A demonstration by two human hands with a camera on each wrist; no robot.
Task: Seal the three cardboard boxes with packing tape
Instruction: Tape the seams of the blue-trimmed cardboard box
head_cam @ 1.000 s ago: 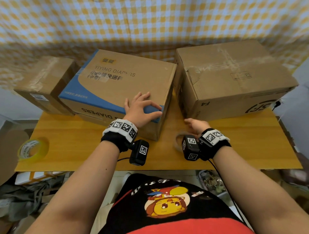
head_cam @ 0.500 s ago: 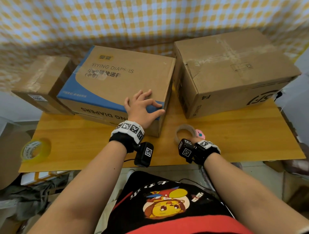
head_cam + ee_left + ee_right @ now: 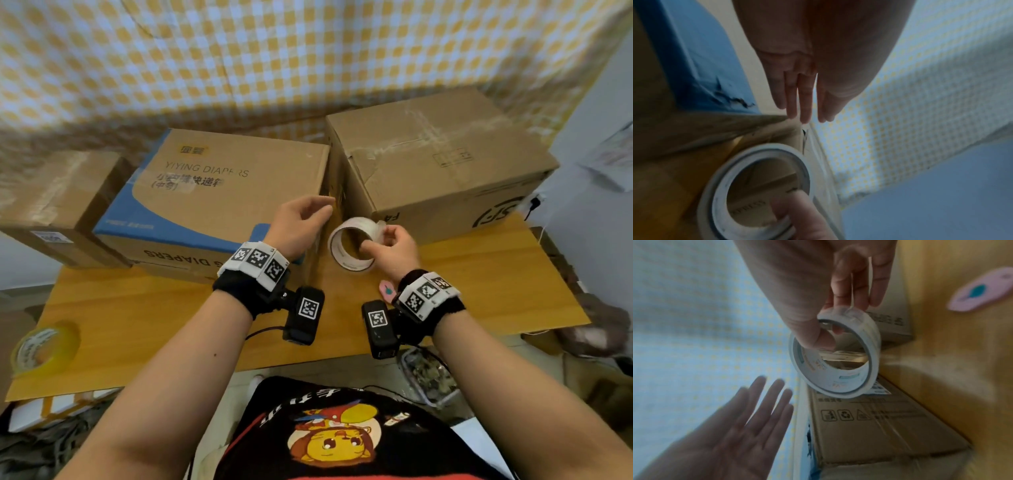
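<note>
Where the tabletop (image 3: 479, 294) meets its left front corner, a yellow tape roll (image 3: 42, 349) lies flat. Along the back edge stand three cardboard boxes: a small brown box (image 3: 58, 192) at the left, a blue-and-tan diaper box (image 3: 222, 192) in the middle, and a large brown box (image 3: 438, 161) at the right, just beside it. The left hand (image 3: 301, 222) hovers over the diaper box's right front corner, fingers straight and apart, holding nothing. Just right of it, raised off the tabletop before the gap between the two bigger boxes, the right hand (image 3: 394, 250) pinches a clear packing tape roll (image 3: 352, 246), thumb inside the ring and fingers outside. A small pink object (image 3: 387, 291) lies near the front edge, by the right wrist.
</note>
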